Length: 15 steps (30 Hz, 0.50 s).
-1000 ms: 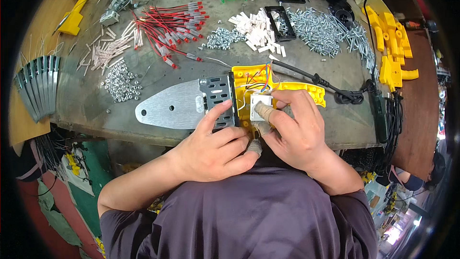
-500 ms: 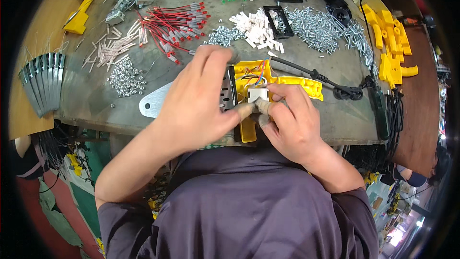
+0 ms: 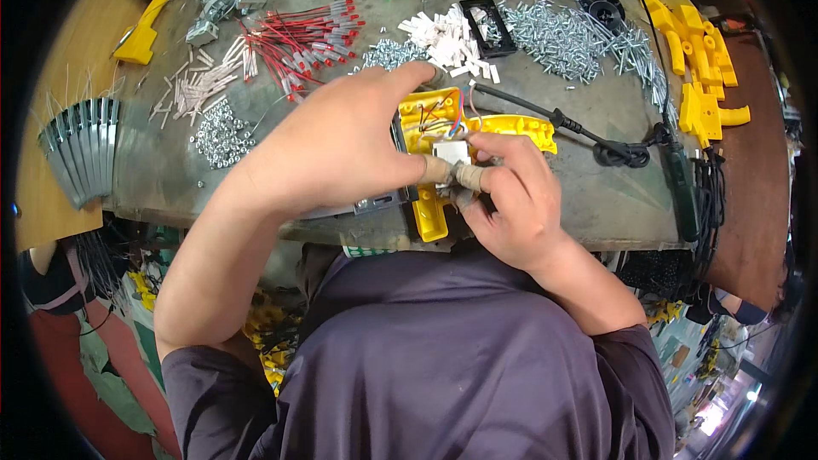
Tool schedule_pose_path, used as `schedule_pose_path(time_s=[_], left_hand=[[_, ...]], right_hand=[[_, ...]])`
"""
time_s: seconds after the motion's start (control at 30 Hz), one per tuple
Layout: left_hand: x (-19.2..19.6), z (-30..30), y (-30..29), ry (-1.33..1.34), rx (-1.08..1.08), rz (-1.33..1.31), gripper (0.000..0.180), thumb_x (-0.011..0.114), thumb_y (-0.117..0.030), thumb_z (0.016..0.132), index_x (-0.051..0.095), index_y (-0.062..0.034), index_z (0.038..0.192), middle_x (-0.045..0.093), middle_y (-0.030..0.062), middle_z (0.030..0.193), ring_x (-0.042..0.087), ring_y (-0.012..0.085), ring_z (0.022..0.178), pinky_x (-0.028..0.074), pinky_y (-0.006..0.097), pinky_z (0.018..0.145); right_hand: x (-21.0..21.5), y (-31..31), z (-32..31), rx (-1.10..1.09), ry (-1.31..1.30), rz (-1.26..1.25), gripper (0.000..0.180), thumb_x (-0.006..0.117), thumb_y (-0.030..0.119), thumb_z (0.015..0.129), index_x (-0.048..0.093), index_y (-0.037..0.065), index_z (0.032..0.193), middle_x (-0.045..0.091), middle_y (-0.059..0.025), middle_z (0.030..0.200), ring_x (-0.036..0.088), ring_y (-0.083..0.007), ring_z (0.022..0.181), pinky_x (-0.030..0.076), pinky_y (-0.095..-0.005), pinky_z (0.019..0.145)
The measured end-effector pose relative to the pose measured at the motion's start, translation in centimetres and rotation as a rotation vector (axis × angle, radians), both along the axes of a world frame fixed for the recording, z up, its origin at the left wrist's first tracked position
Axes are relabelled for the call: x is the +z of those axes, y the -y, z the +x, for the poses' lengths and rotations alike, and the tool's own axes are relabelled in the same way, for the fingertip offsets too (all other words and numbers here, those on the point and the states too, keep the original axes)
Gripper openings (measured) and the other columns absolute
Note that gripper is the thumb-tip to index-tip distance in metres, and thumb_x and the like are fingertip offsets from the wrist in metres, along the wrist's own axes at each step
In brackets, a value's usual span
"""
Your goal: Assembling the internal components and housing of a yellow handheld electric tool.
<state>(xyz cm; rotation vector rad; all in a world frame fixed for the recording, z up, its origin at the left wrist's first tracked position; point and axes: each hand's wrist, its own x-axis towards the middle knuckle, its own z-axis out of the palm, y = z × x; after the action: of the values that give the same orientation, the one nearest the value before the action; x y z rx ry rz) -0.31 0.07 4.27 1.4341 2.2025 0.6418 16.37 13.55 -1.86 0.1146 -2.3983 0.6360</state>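
Observation:
An open yellow plastic tool housing point(image 3: 432, 217) lies at the table's near edge, with red, blue and dark wires point(image 3: 461, 109) inside. A small white block point(image 3: 452, 152), like a switch, sits at its middle below the wires. My right hand point(image 3: 520, 196) pinches this block from the right, its thumb and finger wearing tan wraps. My left hand point(image 3: 332, 140) spans the housing's left part, fingertips at the far edge and wrapped thumb against the block. Under the left hand a slotted metal plate point(image 3: 379, 203) partly shows. A black cord point(image 3: 528, 106) lies beside the housing.
Beyond my hands lie red-tipped wires point(image 3: 307, 43), white sleeves point(image 3: 447, 38), screws point(image 3: 554, 38) and nuts point(image 3: 223, 136). Black frames point(image 3: 488, 27) rest among them. Yellow housings point(image 3: 700, 60) lie at the right, grey metal strips point(image 3: 81, 149) at the left.
My left hand has moved over the housing's left part, its fingers now at the far edge; the plate's rounded end is now hidden. My right hand keeps its pinch. The view has shifted slightly.

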Motion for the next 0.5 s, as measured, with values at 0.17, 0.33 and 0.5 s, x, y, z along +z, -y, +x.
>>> schedule_pose_path(time_s=[0.17,0.33,0.5], left_hand=[[0.4,-0.6,-0.7,0.124,0.049,-0.139,0.076,0.078,-0.027,0.07,0.043,0.001,0.131,0.063,0.0234,0.105,0.061,0.0365,0.101,0.047,0.039,0.088],[0.2,-0.6,-0.6,0.157,0.078,-0.127,0.08,0.079,-0.027,0.068,0.039,0.0015,0.131,0.062,0.0229,0.1,0.062,0.0331,0.096,0.047,0.038,0.084],[-0.6,-0.8,-0.9,0.157,0.106,-0.136,0.08,0.079,-0.029,0.069,0.039,0.0044,0.129,0.063,0.0222,0.1,0.062,0.0311,0.095,0.047,0.037,0.084]], right_hand=[[0.1,-0.2,-0.4,-0.012,-0.008,-0.002,0.029,0.069,-0.002,0.056,0.056,0.002,0.082,0.061,-0.0145,0.1,0.06,-0.0291,0.078,0.051,-0.0362,0.064],[0.1,-0.1,-0.4,-0.017,-0.022,0.014,0.027,0.068,-0.003,0.056,0.056,0.001,0.081,0.061,-0.0152,0.099,0.061,-0.0297,0.079,0.051,-0.0362,0.065],[-0.4,-0.2,-0.5,-0.03,-0.003,-0.029,0.026,0.066,-0.005,0.057,0.055,0.001,0.08,0.062,-0.0152,0.1,0.062,-0.031,0.081,0.052,-0.0368,0.067]])
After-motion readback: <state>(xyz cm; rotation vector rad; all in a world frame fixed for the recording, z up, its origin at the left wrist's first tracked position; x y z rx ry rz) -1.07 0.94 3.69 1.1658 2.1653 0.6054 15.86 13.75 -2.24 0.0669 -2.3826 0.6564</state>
